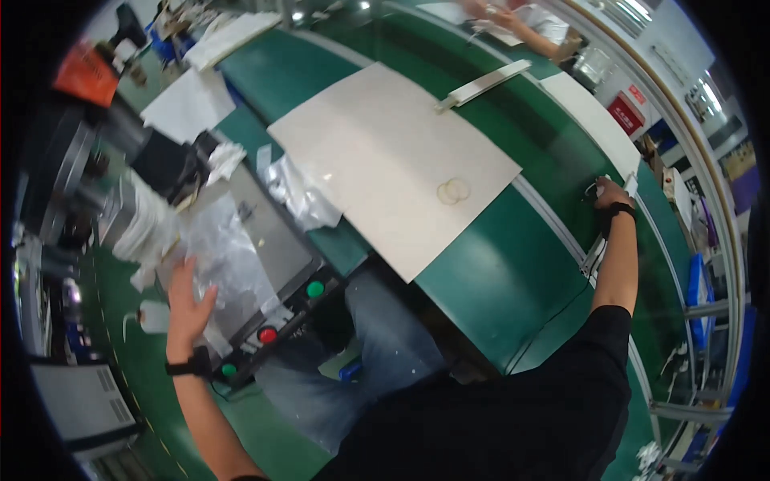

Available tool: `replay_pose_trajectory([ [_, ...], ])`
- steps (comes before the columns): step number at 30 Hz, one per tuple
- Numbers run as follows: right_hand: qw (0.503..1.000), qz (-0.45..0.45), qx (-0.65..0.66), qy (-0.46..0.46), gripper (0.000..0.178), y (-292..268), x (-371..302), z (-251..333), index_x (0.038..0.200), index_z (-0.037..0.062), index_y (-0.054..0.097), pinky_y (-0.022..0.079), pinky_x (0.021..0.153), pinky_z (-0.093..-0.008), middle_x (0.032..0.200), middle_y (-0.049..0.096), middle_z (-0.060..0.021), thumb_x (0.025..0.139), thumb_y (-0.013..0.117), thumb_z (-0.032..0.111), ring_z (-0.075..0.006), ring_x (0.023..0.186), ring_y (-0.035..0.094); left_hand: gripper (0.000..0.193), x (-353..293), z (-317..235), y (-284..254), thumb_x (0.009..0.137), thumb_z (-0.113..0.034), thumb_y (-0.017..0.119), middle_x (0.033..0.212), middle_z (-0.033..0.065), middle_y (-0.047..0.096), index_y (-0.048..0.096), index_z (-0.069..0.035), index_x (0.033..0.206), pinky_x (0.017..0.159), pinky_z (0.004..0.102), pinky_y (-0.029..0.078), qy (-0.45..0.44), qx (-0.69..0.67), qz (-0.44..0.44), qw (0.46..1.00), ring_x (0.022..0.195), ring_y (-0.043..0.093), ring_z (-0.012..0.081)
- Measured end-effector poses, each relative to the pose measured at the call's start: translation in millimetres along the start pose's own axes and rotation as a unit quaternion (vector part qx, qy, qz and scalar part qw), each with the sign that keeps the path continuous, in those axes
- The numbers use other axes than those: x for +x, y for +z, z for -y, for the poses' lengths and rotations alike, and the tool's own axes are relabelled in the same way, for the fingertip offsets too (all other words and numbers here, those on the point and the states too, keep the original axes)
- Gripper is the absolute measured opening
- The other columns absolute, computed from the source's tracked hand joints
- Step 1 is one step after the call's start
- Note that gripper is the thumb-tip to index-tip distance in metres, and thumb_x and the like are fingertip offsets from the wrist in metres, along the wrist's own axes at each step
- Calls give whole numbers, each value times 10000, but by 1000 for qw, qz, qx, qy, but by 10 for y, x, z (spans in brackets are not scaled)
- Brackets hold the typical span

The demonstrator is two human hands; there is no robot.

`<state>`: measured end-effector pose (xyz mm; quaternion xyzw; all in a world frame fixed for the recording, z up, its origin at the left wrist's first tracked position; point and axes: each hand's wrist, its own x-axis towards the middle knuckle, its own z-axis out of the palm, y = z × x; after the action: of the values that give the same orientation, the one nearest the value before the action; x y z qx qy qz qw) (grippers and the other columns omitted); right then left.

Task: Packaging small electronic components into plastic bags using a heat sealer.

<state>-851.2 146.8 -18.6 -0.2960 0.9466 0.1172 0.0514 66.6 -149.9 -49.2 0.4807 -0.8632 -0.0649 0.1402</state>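
Note:
My left hand (186, 311) is at the left, beside a grey machine bed with clear plastic bags (220, 240) lying on it. Its thumb stands apart from the fingers, and nothing shows in the hand. Far out to the right, my right hand (613, 195) reaches over the green conveyor belt. The fingers there are bent around a small whitish and dark thing that I cannot make out. A small white piece (631, 184) is right beside that hand. Between my hands lies a large pale board (385, 160) with two thin tan rings (453, 191) on it.
Green buttons (315, 289) and a red button (267, 335) line the machine's front edge. A long white box-like strip (485, 84) rests on the belt. Crumpled plastic (297, 192) touches the board's left side. Another person's arm (521, 32) is at the far side.

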Motion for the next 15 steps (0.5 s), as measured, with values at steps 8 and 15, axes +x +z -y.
replay_pose_trajectory([
  [8,942,-38,-316,-103,507,701,1492,-774,1398,113,567,507,1024,-530,1342,640,-228,1037,431,443,-411,1222,631,700,-9,34,78,897,-325,733,1534,260,454,473,-55,1489,1181,517,328,29,-10,-82,996,1431,408,452],
  [15,977,-131,-71,-155,517,36,1209,-1019,1233,10,686,530,938,-528,1164,700,-290,989,562,449,-433,1098,677,725,-87,88,223,917,-404,687,1571,244,411,459,-13,1484,1187,511,314,38,-52,-136,989,1476,367,402],
])
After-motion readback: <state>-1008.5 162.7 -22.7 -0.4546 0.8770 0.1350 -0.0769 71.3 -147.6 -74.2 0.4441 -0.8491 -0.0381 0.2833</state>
